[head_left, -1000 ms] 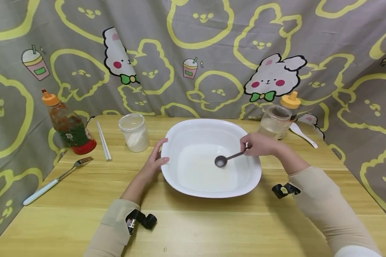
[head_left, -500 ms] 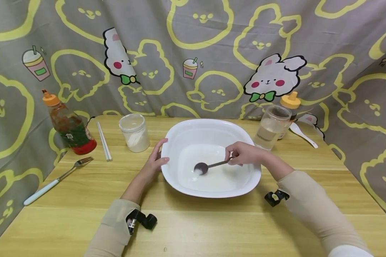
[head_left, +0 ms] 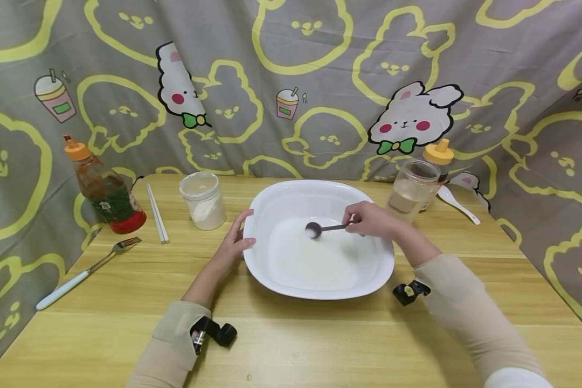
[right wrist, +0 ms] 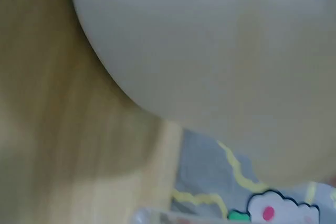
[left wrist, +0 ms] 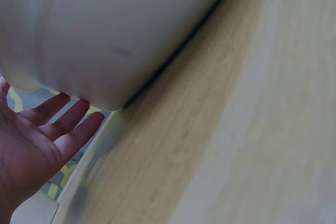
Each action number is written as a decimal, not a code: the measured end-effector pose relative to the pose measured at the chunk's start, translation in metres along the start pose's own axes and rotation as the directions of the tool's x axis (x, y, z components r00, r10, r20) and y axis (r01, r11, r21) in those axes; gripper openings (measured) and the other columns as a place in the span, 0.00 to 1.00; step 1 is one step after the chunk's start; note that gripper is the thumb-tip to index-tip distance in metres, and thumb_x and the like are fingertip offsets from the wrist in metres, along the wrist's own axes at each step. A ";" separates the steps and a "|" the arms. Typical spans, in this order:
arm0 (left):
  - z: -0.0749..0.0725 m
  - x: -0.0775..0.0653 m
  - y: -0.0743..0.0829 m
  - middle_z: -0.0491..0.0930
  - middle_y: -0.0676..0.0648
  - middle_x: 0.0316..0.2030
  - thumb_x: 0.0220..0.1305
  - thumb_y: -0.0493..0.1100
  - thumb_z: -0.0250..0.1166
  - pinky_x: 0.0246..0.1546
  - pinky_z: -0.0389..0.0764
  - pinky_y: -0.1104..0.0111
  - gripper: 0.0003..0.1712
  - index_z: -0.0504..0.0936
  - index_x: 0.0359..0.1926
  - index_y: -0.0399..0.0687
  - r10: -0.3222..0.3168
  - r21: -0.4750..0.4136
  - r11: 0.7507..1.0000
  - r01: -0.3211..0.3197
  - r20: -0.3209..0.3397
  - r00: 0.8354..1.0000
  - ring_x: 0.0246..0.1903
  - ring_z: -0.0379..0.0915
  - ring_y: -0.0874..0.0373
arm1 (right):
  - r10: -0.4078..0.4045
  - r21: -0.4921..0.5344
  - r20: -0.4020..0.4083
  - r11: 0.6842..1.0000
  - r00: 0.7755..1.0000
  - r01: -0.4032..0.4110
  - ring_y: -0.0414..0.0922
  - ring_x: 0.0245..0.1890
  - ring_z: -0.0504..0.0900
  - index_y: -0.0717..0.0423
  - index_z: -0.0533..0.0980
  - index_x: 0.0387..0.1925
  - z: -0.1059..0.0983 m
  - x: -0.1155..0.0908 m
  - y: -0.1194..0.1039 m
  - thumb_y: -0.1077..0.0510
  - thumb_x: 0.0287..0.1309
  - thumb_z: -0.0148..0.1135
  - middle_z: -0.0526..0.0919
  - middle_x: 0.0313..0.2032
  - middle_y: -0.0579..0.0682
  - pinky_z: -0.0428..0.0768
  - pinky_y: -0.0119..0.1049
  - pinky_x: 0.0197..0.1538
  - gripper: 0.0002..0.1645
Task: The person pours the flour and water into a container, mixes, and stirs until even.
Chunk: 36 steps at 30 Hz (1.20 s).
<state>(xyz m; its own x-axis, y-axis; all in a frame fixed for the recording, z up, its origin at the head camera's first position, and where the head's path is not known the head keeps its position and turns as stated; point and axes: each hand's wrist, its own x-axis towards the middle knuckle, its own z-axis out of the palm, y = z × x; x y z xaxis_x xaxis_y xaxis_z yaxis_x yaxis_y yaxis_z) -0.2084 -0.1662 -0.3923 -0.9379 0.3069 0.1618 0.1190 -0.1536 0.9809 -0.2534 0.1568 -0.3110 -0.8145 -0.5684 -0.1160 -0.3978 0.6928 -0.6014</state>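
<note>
A white basin [head_left: 269,288] stands on the wooden table, with thin milky liquid [head_left: 315,269] across its bottom. My left hand [head_left: 230,248] holds the basin's left rim, thumb and forefinger at the edge. In the left wrist view the other fingers [left wrist: 79,132] rest against the outer wall under the rim. Over the basin's right side, my right hand [head_left: 371,220] pinches the handle of a dark measuring spoon [head_left: 314,230]. White matter shows in the spoon's bowl, which is low in the basin. The basin's outer wall [right wrist: 199,51] hides nearly all of that hand in the right wrist view.
Left of the basin are a jar of white powder [head_left: 207,207], chopsticks [head_left: 157,215], a fork [head_left: 89,272] and a sauce bottle [head_left: 108,191]. A jar of clear liquid [head_left: 407,196], a yellow-capped bottle [head_left: 438,153] and a white spoon [head_left: 458,206] stand or lie behind right. A patterned curtain [head_left: 320,54] hangs behind.
The measuring spoon has swept left and nearer, then back toward the far side of the basin, carried by my right hand. The liquid looks whiter. My left hand keeps its place.
</note>
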 end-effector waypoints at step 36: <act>0.000 -0.001 0.001 0.58 0.25 0.50 0.50 0.36 0.51 0.30 0.77 0.58 0.38 0.48 0.63 0.51 -0.007 0.000 1.000 0.007 0.000 1.000 0.44 0.63 0.34 | -0.117 0.107 0.151 0.989 0.982 0.101 0.40 0.12 0.64 0.59 0.75 0.28 0.022 -0.007 -0.009 0.66 0.49 0.56 0.68 0.11 0.46 0.66 0.30 0.19 0.03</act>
<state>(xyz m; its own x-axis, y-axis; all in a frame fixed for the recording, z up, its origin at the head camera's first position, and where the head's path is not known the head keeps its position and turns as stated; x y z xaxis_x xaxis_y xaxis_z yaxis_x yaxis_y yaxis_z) -0.2071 -0.1668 -0.3913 -0.9389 0.3077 0.1545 0.1121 -0.1510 0.9822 -0.2350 0.1446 -0.3221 -0.6893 -0.7059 -0.1629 -0.4309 0.5803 -0.6911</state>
